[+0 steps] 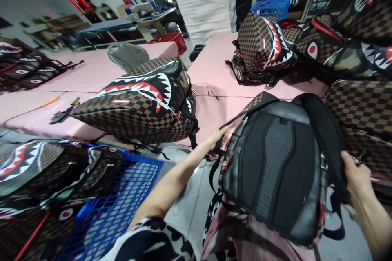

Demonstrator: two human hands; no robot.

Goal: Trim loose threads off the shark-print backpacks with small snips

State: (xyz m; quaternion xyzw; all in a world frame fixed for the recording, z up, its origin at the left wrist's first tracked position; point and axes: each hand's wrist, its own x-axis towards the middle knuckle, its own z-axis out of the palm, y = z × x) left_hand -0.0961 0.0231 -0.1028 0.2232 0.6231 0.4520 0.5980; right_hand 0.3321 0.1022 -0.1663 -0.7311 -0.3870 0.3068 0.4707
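Observation:
A backpack (275, 163) with a black padded back panel and brown checkered edges leans against my front, its back panel facing up toward me. My left hand (216, 138) is closed on its left shoulder strap, which is pulled out edge-on to the side. My right hand (357, 171) grips the other padded shoulder strap (327, 130) from its outer side. Some fingers of each hand are hidden by the straps. To the left, a second checkered backpack (143, 102) with a shark-mouth print lies on the pink table.
More shark-print backpacks (263, 45) are piled on the pink table (214, 57) at the right. A blue crate (134, 187) holding backpacks stands at the lower left. Small tools (212, 93), an orange-handled tool (50, 101) and a grey panel (127, 55) lie on the table.

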